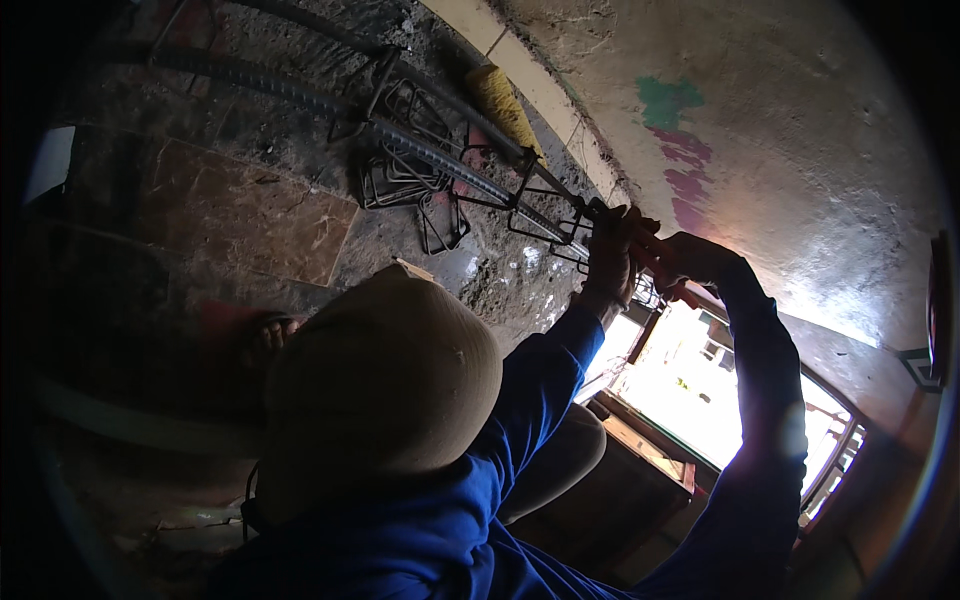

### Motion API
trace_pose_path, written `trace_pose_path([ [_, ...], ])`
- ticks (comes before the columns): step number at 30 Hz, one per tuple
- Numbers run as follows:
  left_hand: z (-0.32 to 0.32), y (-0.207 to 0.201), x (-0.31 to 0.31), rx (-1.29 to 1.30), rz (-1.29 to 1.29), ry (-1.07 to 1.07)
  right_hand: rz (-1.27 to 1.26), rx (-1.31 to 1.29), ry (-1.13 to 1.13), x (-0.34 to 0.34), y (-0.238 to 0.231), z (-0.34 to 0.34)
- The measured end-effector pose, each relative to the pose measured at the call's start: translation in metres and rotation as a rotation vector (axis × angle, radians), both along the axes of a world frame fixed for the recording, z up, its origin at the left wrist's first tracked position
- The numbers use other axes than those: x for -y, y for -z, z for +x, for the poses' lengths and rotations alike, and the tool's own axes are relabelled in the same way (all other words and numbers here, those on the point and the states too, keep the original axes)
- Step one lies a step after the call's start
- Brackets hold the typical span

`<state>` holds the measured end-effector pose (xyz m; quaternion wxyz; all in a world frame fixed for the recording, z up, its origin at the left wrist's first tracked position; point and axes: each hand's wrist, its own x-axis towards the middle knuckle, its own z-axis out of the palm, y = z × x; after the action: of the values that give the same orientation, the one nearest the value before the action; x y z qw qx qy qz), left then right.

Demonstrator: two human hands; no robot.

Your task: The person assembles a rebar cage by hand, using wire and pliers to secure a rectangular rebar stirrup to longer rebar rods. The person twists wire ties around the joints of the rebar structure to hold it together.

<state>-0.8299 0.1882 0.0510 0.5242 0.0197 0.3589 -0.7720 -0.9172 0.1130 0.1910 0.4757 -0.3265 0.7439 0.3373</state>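
Two long ribbed steel bars (pixel 440 158) run diagonally from the far left toward my hands. Bent square wire stirrups (pixel 512 212) sit around the bars at intervals. At the bars' right end, my left hand (pixel 612 258) is closed, its fingers curled in shadow. Just to its right my right hand (pixel 690 262) bends down, fingers drawn together and meeting the left hand. Whatever is between the fingers is too dark and small to make out. Several loose stirrups (pixel 392 182) lie in a heap on the floor below the bars.
A rough yellow piece (pixel 503 108) lies between the bars and the painted wall (pixel 790 150). My bent knee (pixel 395 370) takes up the middle foreground. A dusty brown tile (pixel 250 210) is on the floor at left. Bright light comes through an opening (pixel 690 390) at right, beside a dark wooden box (pixel 600 490).
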Motion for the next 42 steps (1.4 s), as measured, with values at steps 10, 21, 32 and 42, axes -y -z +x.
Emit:
trace_pose_path([
  [10,-0.003,-0.001,0.014,-0.045,0.097,0.093,-0.648,-0.674,-1.537,-0.059,0.011,0.052],
  [21,-0.006,0.001,0.009,-0.037,0.135,0.165,-0.390,-0.787,-1.469,-0.049,0.023,0.064],
  [32,0.006,-0.001,-0.020,-0.271,-0.127,-0.083,-0.640,-0.652,-1.536,-0.079,0.002,0.101],
  [42,0.016,-0.003,-0.014,-0.383,-0.122,0.114,-0.737,-0.850,-1.366,-0.088,0.004,0.083],
])
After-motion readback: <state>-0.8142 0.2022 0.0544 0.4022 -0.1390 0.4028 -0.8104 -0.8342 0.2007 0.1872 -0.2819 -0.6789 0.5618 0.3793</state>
